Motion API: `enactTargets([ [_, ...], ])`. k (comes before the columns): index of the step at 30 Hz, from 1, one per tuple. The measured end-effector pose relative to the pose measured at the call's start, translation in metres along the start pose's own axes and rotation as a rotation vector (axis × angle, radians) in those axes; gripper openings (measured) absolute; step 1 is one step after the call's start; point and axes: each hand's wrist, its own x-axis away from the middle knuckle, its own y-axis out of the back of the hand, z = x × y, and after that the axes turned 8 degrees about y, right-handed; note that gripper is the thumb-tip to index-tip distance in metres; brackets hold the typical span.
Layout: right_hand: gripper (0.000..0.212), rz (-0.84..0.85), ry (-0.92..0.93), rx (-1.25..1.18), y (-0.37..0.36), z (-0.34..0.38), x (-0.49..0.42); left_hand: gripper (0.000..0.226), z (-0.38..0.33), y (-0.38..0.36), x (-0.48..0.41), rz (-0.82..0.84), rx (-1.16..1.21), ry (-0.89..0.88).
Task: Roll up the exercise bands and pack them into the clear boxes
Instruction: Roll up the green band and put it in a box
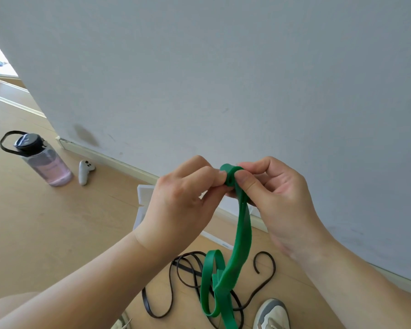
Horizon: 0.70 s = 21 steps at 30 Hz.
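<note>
A green exercise band hangs from both my hands, its top end wound into a small tight roll between my fingertips. My left hand pinches the roll from the left. My right hand pinches it from the right with thumb and forefinger. The rest of the green band trails down to the floor in loose loops. Under it lies a thin black exercise band, tangled in loops on the wooden floor. A clear box with a white rim stands by the wall, mostly hidden behind my left hand.
A clear water bottle with a black lid and pink liquid stands at the left. Beside it lies a white game controller. A grey wall with a skirting board runs close ahead. My shoe shows at the bottom.
</note>
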Motion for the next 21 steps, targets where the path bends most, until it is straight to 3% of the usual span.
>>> enactTargets([
  [6, 0.020, 0.089, 0.022, 0.065, -0.003, -0.002, 0.002, 0.022, 0.006, 0.002, 0.002, -0.014, -0.034, 0.019],
  [11, 0.017, 0.039, -0.019, 0.048, 0.004, -0.002, -0.006, 0.003, 0.001, -0.001, 0.006, 0.072, -0.029, 0.014],
  [15, 0.017, 0.123, -0.062, 0.085, 0.004, -0.001, -0.008, 0.022, 0.006, 0.008, -0.002, 0.124, -0.052, 0.061],
  [17, 0.015, 0.149, -0.063, 0.090, 0.003, 0.000, -0.008, 0.035, 0.007, 0.011, -0.003, 0.140, -0.126, -0.003],
  [21, 0.006, 0.175, -0.086, 0.045, -0.003, 0.001, -0.005, 0.026, 0.004, 0.010, -0.004, 0.148, -0.185, -0.051],
])
